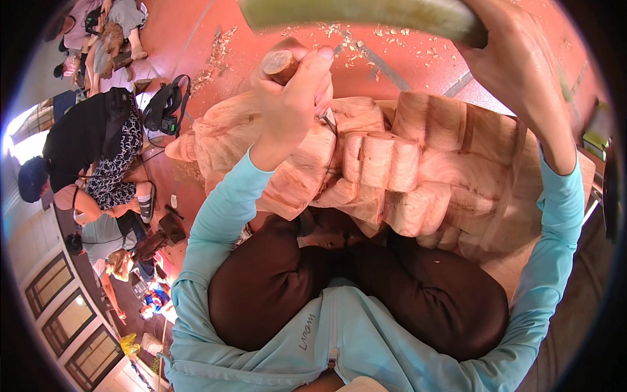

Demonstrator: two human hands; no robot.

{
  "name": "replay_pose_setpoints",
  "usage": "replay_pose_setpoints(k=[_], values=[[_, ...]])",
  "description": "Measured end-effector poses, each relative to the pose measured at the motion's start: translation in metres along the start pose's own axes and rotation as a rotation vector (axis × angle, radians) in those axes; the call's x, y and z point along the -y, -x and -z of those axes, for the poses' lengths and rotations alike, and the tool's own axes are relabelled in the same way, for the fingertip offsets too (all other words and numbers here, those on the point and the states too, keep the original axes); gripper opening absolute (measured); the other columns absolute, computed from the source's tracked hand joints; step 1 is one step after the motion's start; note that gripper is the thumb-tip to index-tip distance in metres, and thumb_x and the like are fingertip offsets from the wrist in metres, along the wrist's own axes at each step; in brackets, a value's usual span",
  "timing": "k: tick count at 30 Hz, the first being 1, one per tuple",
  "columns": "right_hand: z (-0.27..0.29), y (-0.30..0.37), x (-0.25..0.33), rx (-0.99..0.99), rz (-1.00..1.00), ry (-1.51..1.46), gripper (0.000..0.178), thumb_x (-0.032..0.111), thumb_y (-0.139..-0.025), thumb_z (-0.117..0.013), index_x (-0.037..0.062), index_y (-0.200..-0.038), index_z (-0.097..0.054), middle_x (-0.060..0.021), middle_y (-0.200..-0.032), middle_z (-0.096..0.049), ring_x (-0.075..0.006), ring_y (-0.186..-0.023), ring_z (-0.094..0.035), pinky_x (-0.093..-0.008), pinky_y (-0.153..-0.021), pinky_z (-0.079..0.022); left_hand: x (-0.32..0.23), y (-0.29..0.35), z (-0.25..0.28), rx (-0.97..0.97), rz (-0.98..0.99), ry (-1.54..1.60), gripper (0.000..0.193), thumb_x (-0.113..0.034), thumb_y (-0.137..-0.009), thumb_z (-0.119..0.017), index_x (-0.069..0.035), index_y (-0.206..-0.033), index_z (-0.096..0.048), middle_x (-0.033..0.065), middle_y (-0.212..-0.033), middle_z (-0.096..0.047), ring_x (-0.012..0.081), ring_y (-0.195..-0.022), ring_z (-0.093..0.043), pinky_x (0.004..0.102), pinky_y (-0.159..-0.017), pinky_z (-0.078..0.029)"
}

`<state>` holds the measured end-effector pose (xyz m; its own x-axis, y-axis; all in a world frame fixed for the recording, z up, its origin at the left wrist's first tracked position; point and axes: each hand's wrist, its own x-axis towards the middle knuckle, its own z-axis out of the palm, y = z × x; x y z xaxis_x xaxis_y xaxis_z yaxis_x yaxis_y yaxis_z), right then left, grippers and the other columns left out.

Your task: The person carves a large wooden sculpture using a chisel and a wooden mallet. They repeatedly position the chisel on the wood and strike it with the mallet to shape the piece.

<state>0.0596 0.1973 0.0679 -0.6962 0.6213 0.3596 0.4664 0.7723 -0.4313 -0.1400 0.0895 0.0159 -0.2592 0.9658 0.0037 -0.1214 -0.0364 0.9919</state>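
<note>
A large block of reddish-pale wood, a half-carved figure (pixel 450 163) with stepped, rounded shapes, lies across in front of my legs. My left hand (pixel 294 98) is wrapped round the wooden handle of a chisel (pixel 279 65). The short bit of metal blade that shows points down at the carving, near its upper middle; whether the edge touches the wood I cannot tell. Raised at the upper right, my right hand (pixel 513 62) grips a thick greenish wooden mallet (pixel 366 18), held above the carving and to the right of the chisel. The mallet's far end is blurred.
Wood chips (pixel 356 49) litter the red tiled floor (pixel 189 39) beyond the carving. At left, a person in black (pixel 85 137) sits bent over beside a black backpack (pixel 168 108). More people sit farther off. My bent legs (pixel 274 287) flank the carving's near side.
</note>
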Motion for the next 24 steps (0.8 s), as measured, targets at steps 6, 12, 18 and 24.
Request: replay_pose_setpoints(k=[6,12,18,24], values=[[0.003,0.002,-0.003,0.140,0.017,-0.003,0.057,-0.008,-0.069,-0.061,0.0060,-0.124,-0.055,-0.0138,-0.100,-0.066,-0.0254,-0.084,-0.066,-0.0332,-0.067,-0.052,-0.001,0.005,-0.001,0.041,-0.122,-0.151,0.030,-0.007,-0.089,-0.054,-0.009,-0.063,-0.039,0.0007,-0.046,-0.035,0.0092,-0.034,-0.032,0.0247,-0.033,-0.025],[-0.011,0.002,-0.010,-0.076,0.035,-0.346,0.050,-0.005,-0.074,-0.061,-0.0006,-0.123,-0.051,-0.0172,-0.102,-0.065,-0.0264,-0.089,-0.065,-0.0362,-0.078,-0.054,0.011,0.024,0.016,0.000,-0.345,0.099,0.027,-0.007,-0.095,-0.044,-0.011,-0.069,-0.040,-0.0001,-0.048,-0.034,0.0085,-0.036,-0.031,0.0244,-0.033,-0.023],[-0.016,-0.003,-0.025,-0.195,0.202,-0.290,0.051,0.000,-0.077,-0.064,-0.0060,-0.125,-0.046,-0.0212,-0.110,-0.061,-0.0285,-0.100,-0.061,-0.0419,-0.089,-0.052,-0.012,0.012,0.006,-0.026,-0.238,0.009,0.025,-0.007,-0.095,-0.047,-0.009,-0.071,-0.039,-0.0004,-0.046,-0.031,0.0078,-0.035,-0.030,0.0248,-0.033,-0.022],[-0.011,0.000,-0.009,-0.254,0.000,-0.309,0.064,0.008,-0.076,-0.069,-0.0062,-0.131,-0.040,-0.0222,-0.116,-0.057,-0.0304,-0.107,-0.058,-0.0465,-0.095,-0.048,-0.010,0.014,0.000,0.044,-0.168,-0.017,0.024,-0.003,-0.093,-0.049,-0.007,-0.071,-0.040,0.0000,-0.046,-0.035,0.0072,-0.035,-0.031,0.0249,-0.032,-0.023]])
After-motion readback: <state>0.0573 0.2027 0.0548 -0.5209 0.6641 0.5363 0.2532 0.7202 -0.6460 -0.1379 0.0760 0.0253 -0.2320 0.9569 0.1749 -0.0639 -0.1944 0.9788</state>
